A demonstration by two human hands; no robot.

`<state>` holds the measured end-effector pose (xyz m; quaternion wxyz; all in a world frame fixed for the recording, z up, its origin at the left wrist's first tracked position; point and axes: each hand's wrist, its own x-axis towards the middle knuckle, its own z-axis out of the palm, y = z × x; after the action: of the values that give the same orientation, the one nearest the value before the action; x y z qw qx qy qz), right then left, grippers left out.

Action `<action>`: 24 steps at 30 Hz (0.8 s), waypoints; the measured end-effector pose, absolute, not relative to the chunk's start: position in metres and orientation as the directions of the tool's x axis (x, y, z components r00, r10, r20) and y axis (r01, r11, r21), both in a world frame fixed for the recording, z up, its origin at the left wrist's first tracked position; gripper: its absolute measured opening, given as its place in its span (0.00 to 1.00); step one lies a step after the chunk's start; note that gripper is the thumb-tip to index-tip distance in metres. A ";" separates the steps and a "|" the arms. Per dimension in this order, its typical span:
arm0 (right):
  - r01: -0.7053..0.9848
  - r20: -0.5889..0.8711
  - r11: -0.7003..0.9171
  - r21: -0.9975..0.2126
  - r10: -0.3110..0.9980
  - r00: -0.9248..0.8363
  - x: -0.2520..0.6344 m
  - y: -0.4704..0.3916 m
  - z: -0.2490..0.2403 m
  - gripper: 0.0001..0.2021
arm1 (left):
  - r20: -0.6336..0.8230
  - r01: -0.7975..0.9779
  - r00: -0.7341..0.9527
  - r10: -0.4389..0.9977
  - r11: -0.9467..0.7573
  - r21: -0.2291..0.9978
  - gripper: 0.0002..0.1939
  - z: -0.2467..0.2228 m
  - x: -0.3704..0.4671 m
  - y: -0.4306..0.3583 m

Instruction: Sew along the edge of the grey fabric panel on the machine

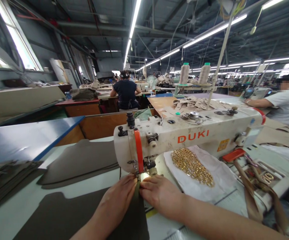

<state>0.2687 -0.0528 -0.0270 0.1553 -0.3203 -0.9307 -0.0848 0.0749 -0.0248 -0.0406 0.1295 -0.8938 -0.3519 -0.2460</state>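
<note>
Both hands meet just in front of the presser foot of a white sewing machine (156, 136). Between them a narrow olive strip (136, 195) runs up toward the needle, over a large dark olive fabric panel (59, 213). My left hand (120, 196) rests on the panel, its fingers closed together with the tips at the strip's left edge. From the other side my right hand (160, 193) pinches the strip, thumb and fingers bunched. The machine's lamp lights the spot. The fingertips partly hide the strip's end and the needle.
A stack of dark panels (84, 160) lies left of the machine. Gold metal rings (191, 165) sit on a white cloth (224, 183) under the machine arm. Farther right are brown straps (249, 196) and a parts tray (269, 176). A co-worker (286, 103) sits at right.
</note>
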 end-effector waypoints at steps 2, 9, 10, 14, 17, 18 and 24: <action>0.604 0.332 0.794 0.070 0.553 -0.764 0.268 -0.057 -0.026 0.04 | 0.538 0.697 0.624 0.566 -0.714 -0.058 0.20 -0.038 0.073 -0.032; 0.458 0.395 0.887 0.067 0.398 -0.828 0.257 -0.094 -0.046 0.04 | 0.584 0.687 0.581 0.567 -0.726 0.021 0.16 -0.044 0.050 -0.091; 0.459 0.406 0.886 0.062 0.398 -0.823 0.255 -0.098 -0.049 0.03 | 0.587 0.692 0.562 0.582 -0.720 0.051 0.15 -0.044 0.049 -0.097; 0.475 0.424 0.878 0.062 0.408 -0.809 0.252 -0.104 -0.050 0.03 | 0.547 0.726 0.422 0.723 -0.631 0.275 0.12 -0.037 0.054 -0.101; 0.498 0.419 0.863 0.082 0.424 -0.803 0.251 -0.104 -0.043 0.04 | 0.469 0.760 0.324 0.822 -0.521 0.388 0.08 -0.027 0.064 -0.094; 0.506 0.417 0.859 0.084 0.431 -0.800 0.251 -0.103 -0.042 0.05 | 0.444 0.767 0.306 0.842 -0.494 0.409 0.06 -0.023 0.068 -0.091; 0.518 0.439 0.852 0.079 0.436 -0.785 0.249 -0.101 -0.042 0.05 | 0.371 0.730 0.300 0.879 -0.462 0.504 0.06 -0.016 0.077 -0.083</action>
<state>0.2493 -0.1010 -0.0416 0.2073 -0.2538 -0.9397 -0.0979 0.0773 -0.0831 -0.0165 -0.1206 -0.7971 -0.5046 -0.3090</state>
